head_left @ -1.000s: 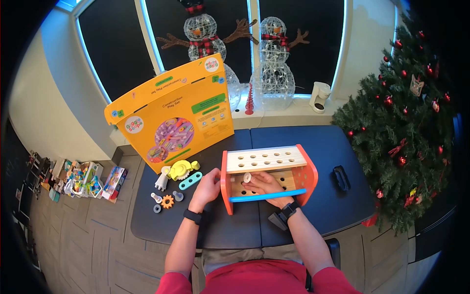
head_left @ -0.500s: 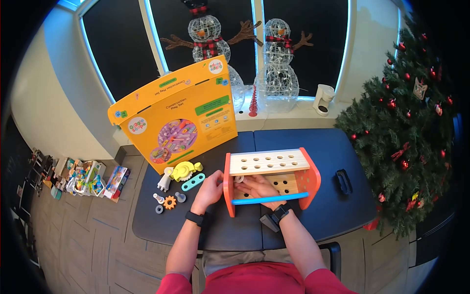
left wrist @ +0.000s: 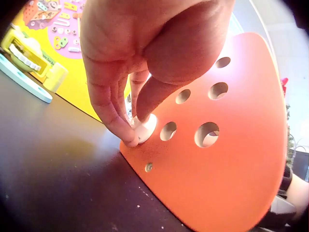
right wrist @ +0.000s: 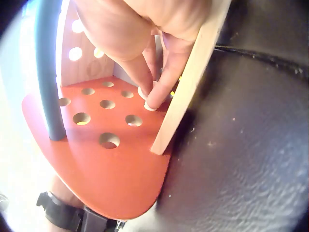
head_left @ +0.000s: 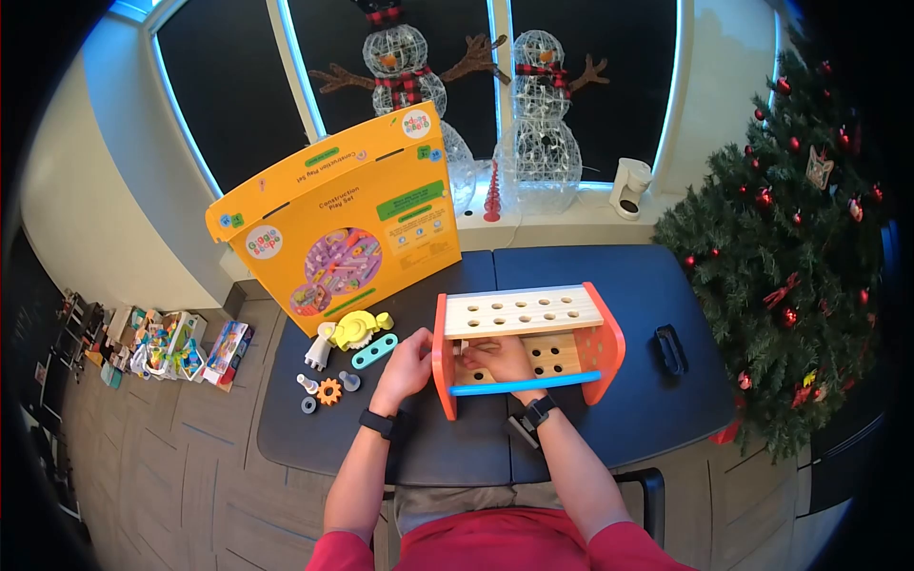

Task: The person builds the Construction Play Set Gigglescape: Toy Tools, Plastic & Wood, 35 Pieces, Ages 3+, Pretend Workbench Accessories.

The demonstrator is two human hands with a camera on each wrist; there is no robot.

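At lower centre, above the near edge of the table [head_left: 657, 419], the wooden box [head_left: 609, 352] stands with its long axis left to right, blue rod [head_left: 484, 389] toward the frame's bottom. At its left panel [left wrist: 231, 169], the left hand [head_left: 407, 366] pinches a white knob [left wrist: 147, 127] outside; the right hand [head_left: 503, 360] pinches a white piece [right wrist: 141, 93] inside. Tabletop stretches right to a black holder [head_left: 669, 350]; leftward, a teal strip [head_left: 374, 351] crowds nearer. A yellow carton [head_left: 381, 171] rises upper left.

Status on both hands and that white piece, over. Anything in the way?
Left hand pinching white piece against red panel, outer face. Right hand inside, pinching pale piece at inner face. Blue bar crosses over right wrist; hands partly hide both pieces.
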